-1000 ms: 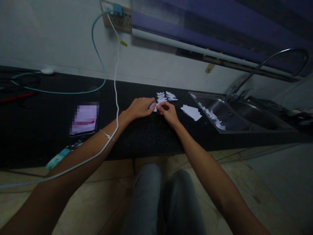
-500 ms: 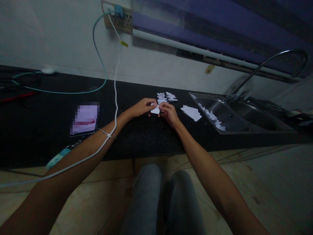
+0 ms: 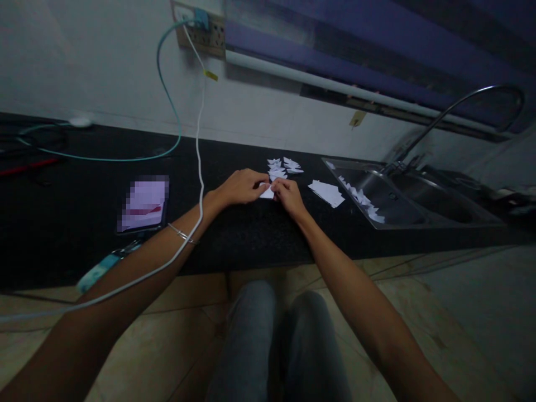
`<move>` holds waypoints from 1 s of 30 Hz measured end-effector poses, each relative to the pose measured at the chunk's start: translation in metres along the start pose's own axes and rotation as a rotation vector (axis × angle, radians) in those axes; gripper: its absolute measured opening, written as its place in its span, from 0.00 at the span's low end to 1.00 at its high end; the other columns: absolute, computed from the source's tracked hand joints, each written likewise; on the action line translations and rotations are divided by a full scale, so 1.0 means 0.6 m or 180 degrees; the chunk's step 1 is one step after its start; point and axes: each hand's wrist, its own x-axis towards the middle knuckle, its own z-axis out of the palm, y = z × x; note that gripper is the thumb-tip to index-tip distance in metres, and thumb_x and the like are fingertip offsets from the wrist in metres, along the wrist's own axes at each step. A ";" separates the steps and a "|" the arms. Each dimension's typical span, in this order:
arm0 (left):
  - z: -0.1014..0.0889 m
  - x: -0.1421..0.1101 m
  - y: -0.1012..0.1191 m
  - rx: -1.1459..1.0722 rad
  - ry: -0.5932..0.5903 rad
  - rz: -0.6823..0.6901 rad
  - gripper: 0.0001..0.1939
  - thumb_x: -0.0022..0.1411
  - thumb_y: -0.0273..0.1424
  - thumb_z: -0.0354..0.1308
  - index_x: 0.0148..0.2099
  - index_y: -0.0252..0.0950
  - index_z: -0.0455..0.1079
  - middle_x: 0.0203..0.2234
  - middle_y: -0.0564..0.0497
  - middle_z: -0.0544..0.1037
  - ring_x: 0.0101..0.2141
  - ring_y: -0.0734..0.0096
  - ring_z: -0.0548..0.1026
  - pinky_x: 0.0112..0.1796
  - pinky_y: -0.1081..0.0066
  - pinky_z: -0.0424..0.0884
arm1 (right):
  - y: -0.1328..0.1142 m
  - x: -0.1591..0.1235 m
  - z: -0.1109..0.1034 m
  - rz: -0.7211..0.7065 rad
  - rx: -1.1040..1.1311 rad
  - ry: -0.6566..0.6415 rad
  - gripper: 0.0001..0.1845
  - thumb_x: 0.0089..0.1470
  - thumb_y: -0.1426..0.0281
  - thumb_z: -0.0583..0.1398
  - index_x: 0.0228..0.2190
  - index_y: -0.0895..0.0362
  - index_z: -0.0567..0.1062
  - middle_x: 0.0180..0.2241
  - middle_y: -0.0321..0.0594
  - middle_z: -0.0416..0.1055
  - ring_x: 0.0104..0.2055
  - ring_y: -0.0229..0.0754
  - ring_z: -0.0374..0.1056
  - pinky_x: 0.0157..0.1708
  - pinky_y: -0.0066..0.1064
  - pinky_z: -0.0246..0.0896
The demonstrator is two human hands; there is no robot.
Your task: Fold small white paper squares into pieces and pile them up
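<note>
A small piece of white paper [image 3: 267,192] is pinched between my two hands, low over the black counter. My left hand [image 3: 246,186] has its thumb and fingers closed on the paper's left side. On the opposite side, my right hand [image 3: 288,195] grips it with thumb and curled fingers. Some of the fingertips are hidden, and the paper's folds are too small to make out. Just beyond the hands lie several folded white paper pieces [image 3: 276,167] in two little rows. A stack of flat white paper [image 3: 327,192] rests right of my right hand.
More folded paper pieces [image 3: 362,200] line the left rim of the metal sink [image 3: 439,224], under a curved faucet [image 3: 456,106]. A phone [image 3: 145,204] with a teal strap [image 3: 99,272] lies left. A white cable [image 3: 201,178] hangs from the outlet [image 3: 213,36] across my left forearm.
My left hand has turned over the paper, its fingers now lower and more closed. The paper sits slightly lower, near the counter. The view has shifted very little.
</note>
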 end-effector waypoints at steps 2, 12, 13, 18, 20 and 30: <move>0.000 0.000 0.006 0.0120 0.0110 -0.0069 0.14 0.67 0.38 0.53 0.39 0.38 0.78 0.28 0.50 0.77 0.29 0.68 0.70 0.32 0.69 0.60 | -0.001 -0.001 0.000 -0.0106 -0.0130 0.0119 0.12 0.52 0.68 0.58 0.19 0.55 0.72 0.17 0.31 0.64 0.22 0.36 0.58 0.26 0.30 0.53; 0.004 0.009 -0.018 -0.2210 -0.0296 -0.0424 0.15 0.67 0.40 0.58 0.36 0.33 0.75 0.22 0.50 0.74 0.21 0.77 0.69 0.25 0.74 0.64 | 0.001 0.002 -0.001 0.0253 0.0711 0.0094 0.06 0.49 0.65 0.65 0.26 0.54 0.77 0.26 0.36 0.76 0.26 0.38 0.68 0.29 0.32 0.67; 0.003 0.009 -0.019 -0.2260 -0.0295 -0.0380 0.14 0.66 0.39 0.59 0.34 0.33 0.75 0.21 0.51 0.74 0.21 0.77 0.68 0.24 0.75 0.63 | 0.001 0.002 -0.001 0.0305 0.0772 0.0051 0.06 0.49 0.65 0.65 0.26 0.54 0.77 0.26 0.36 0.76 0.26 0.37 0.68 0.29 0.32 0.67; -0.001 0.008 -0.020 -0.2272 -0.0098 -0.0363 0.12 0.64 0.37 0.59 0.32 0.34 0.73 0.19 0.53 0.71 0.19 0.78 0.67 0.23 0.75 0.61 | 0.001 0.002 0.000 0.0270 0.0854 0.0078 0.09 0.53 0.62 0.63 0.26 0.54 0.76 0.26 0.36 0.76 0.24 0.35 0.67 0.26 0.29 0.65; -0.003 0.006 -0.019 -0.2159 -0.0033 -0.0401 0.12 0.64 0.36 0.59 0.32 0.34 0.73 0.19 0.54 0.70 0.19 0.78 0.66 0.23 0.75 0.60 | 0.000 0.002 0.000 0.0192 0.0730 0.0105 0.09 0.52 0.62 0.64 0.27 0.54 0.76 0.26 0.35 0.76 0.25 0.35 0.67 0.26 0.28 0.65; -0.009 0.003 -0.012 -0.1771 -0.0094 -0.0324 0.13 0.63 0.38 0.58 0.31 0.34 0.74 0.19 0.53 0.69 0.21 0.76 0.64 0.24 0.72 0.56 | 0.013 0.008 0.004 0.0286 0.0628 -0.0023 0.21 0.45 0.51 0.71 0.29 0.55 0.76 0.26 0.36 0.76 0.24 0.35 0.66 0.26 0.29 0.65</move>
